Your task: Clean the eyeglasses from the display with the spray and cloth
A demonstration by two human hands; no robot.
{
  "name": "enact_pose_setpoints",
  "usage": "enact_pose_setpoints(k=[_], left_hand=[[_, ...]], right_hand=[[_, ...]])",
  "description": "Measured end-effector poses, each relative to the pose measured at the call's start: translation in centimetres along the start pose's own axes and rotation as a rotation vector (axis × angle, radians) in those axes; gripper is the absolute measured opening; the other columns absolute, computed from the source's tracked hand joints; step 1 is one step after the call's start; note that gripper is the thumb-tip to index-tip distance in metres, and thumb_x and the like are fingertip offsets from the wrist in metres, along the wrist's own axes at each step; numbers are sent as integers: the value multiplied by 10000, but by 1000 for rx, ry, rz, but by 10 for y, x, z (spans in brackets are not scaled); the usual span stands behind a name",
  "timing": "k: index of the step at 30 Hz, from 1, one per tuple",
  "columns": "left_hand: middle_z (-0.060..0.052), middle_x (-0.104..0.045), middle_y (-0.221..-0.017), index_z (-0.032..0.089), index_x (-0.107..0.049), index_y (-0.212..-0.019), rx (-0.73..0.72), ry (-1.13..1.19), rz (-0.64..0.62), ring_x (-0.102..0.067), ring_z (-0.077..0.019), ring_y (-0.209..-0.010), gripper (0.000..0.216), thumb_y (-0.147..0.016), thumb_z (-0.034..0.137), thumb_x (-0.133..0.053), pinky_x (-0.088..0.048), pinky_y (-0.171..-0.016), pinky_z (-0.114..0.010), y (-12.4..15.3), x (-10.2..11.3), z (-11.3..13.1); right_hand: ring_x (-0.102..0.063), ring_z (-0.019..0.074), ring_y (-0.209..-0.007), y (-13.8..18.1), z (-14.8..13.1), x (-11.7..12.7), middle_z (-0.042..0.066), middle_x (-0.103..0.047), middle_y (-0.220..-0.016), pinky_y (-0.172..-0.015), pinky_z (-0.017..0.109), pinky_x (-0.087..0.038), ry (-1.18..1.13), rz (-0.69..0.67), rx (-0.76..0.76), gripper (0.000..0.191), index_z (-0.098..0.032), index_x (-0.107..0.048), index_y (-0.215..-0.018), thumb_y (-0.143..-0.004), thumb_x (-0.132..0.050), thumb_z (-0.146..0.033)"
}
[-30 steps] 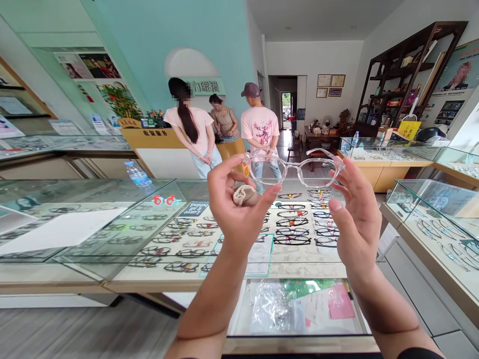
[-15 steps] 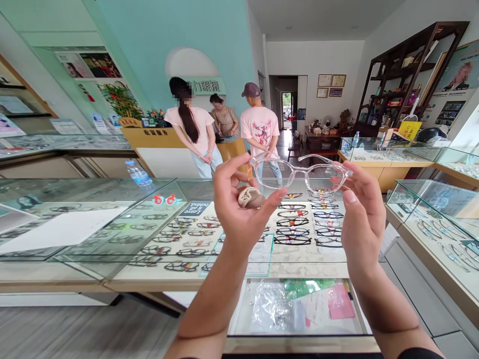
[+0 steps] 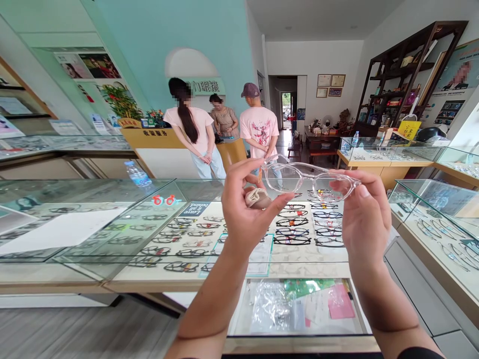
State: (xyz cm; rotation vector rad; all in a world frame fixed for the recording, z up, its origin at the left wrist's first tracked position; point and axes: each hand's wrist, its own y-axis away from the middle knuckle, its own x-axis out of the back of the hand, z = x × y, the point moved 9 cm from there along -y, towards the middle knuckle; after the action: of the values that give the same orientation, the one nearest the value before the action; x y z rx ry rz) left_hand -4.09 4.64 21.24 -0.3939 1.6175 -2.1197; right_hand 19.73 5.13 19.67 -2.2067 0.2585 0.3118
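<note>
A pair of clear-framed eyeglasses [image 3: 307, 177] is held up above the display case, tilted down to the right. My left hand [image 3: 245, 204] is closed on their left side, with a rolled beige cloth [image 3: 258, 198] tucked in the same hand. At the other end my right hand [image 3: 368, 214] pinches the right rim between thumb and fingers. Below my hands, rows of eyeglass frames [image 3: 292, 232] lie inside the glass display case [image 3: 149, 271].
An open drawer [image 3: 299, 335] with plastic bags and papers juts out below the case. On the glass stand a water bottle [image 3: 136, 174] and a white sheet [image 3: 63, 229]. Another glass case [image 3: 437, 229] is at right. Several people stand beyond, near a counter [image 3: 160, 149].
Both hands have shifted slightly right and the eyeglasses now tilt lower on the right. My right thumb has come onto the right rim.
</note>
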Motion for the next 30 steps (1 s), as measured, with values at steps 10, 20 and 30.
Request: enact_pose_setpoints(k=[10, 20, 30], left_hand=[[-73, -721, -1237, 346, -685, -1332, -17, 19, -8, -601, -162, -738, 620, -819, 575, -945, -464, -548, -348, 1, -3, 0], [-70, -738, -1196, 347, -686, -1311, 84, 131, -45, -584, -156, -748, 629, -786, 523, -982, -440, -489, -311, 4, -7, -11], [-28, -809, -1090, 326, -656, -1280, 35, 311, -44, -621, -107, -615, 638, -771, 492, -1003, -505, -495, -273, 1, -6, -5]], right_hand=[[-797, 240, -997, -2, 5, 2, 54, -819, -1054, -892, 447, -628, -61, 15, -36, 165, -272, -760, -1043, -990, -631, -359], [-780, 231, -955, -3, 5, 2, 43, -810, -1034, -932, 455, -615, -7, -13, -11, 175, -286, -737, -1065, -1013, -599, -379], [-712, 223, -982, -5, 8, 7, 40, -763, -1002, -912, 418, -572, 25, 26, -49, 173, -276, -782, -960, -957, -632, -361]])
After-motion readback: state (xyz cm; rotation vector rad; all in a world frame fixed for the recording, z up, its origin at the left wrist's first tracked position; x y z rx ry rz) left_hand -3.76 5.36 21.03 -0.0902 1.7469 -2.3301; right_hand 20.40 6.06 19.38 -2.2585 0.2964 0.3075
